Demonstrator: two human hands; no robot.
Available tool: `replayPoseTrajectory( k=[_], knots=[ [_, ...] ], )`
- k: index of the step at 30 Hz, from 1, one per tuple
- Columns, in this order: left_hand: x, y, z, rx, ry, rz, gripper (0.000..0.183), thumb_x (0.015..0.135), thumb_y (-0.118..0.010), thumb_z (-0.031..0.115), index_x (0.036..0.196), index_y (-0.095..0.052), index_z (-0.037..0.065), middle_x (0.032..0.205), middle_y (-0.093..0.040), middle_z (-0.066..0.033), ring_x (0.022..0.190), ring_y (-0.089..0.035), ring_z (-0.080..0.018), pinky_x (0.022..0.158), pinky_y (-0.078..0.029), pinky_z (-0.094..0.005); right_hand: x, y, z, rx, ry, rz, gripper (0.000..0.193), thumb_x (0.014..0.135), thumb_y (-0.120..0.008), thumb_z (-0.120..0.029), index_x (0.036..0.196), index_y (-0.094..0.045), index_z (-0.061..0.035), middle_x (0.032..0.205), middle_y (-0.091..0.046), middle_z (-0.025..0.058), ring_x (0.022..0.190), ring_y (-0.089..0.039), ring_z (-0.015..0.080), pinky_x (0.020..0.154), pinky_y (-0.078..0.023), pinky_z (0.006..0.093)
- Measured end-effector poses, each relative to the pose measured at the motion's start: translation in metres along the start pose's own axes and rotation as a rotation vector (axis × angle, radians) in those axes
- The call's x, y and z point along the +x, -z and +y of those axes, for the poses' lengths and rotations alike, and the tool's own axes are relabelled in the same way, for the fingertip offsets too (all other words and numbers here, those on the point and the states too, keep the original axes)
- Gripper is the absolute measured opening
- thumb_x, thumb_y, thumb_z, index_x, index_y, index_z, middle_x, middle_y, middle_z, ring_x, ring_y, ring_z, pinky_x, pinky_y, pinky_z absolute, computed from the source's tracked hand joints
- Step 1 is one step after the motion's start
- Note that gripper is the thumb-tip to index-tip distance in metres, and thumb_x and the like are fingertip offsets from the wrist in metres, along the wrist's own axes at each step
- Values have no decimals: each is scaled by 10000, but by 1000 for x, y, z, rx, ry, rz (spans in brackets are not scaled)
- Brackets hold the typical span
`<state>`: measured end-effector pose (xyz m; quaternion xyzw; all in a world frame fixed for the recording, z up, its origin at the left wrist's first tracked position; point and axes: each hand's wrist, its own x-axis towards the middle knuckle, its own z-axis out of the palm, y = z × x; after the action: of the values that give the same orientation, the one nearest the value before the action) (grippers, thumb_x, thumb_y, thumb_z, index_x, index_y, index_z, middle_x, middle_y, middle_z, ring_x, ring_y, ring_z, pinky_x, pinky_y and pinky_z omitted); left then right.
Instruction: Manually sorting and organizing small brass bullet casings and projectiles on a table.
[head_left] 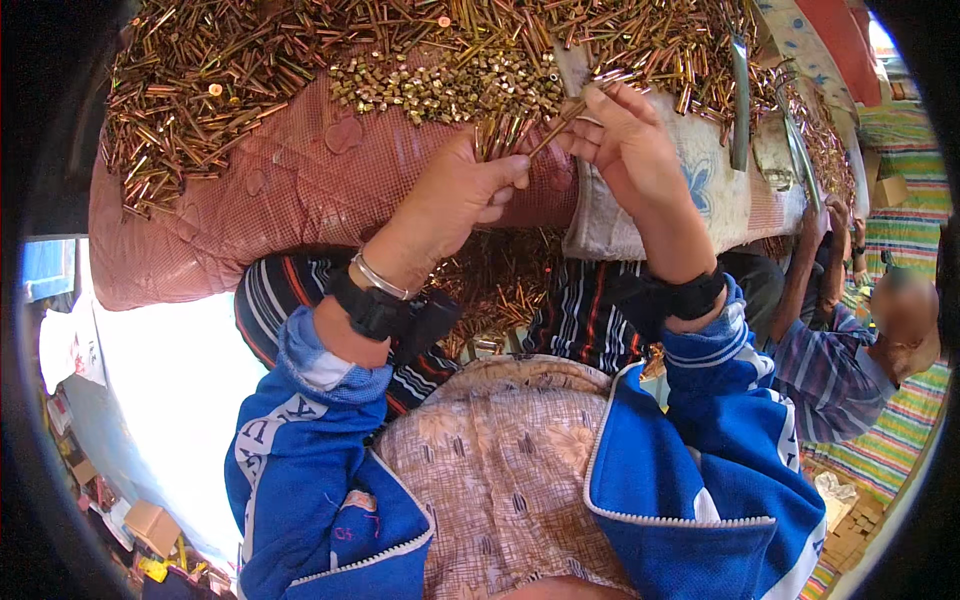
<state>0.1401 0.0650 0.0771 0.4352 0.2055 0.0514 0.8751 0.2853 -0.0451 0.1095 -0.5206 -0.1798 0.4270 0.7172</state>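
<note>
My left hand (440, 195) is closed round a bundle of thin brass-coloured metal rods (500, 137), their ends pointing away from me. The thumb and fingertips of my right hand (632, 140) pinch one long brass-coloured metal rod (548, 137), slanted with its lower end by my left thumb. Whether it has a small piece fitted on it is hard to make out. Just beyond both hands lies a heap of short, shiny gold-coloured metal pieces (440, 88). Around that heap spreads a large pile of the same long rods (230, 60).
A reddish mesh cloth (220, 225) and a pale sack with a blue print (625, 215) drape the work surface's near edge. More rods (505, 295) lie below, between my knees. Metal strips (739, 105) stand at the right. A co-worker (840, 365) sits at the far right, hands at the pile.
</note>
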Motion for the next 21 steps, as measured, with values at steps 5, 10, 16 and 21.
replayPoseTrajectory(
  k=[5, 10, 16, 21],
  knots=[
    [1, 4, -6, 1, -21, -32, 87, 814, -539, 60, 896, -514, 73, 685, -501, 13, 510, -394, -42, 385, -281, -155, 0, 4, 3, -66, -27, 10, 116, 881, -494, -124, 930, -551, -36, 864, -611, 87, 776, -604, 171, 701, -500, 300],
    [0, 0, -1, 16, -2, 8, 72, 827, -544, 98, 894, -523, 83, 692, -521, 13, 537, -413, -47, 390, -278, -154, -6, -8, 15, -196, -83, -63, 125, 870, -513, -129, 927, -561, -29, 812, -608, 63, 722, -584, 128, 692, -478, 261],
    [-3, 2, 4, -125, 19, -11, 118, 839, -576, 205, 891, -537, 105, 690, -511, 27, 534, -408, -49, 404, -267, -150, -4, -18, 10, -658, -93, -196, 154, 862, -532, -153, 937, -572, -25, 761, -570, 4, 687, -521, 79, 629, -436, 214],
    [0, 3, 2, -175, -9, -1, 102, 832, -581, 173, 902, -548, 108, 637, -440, 44, 521, -387, -45, 389, -254, -153, 44, -1, 4, -1098, 455, 13, 175, 813, -555, -168, 906, -580, -21, 801, -597, 87, 735, -571, 215, 636, -449, 327]
  ],
)
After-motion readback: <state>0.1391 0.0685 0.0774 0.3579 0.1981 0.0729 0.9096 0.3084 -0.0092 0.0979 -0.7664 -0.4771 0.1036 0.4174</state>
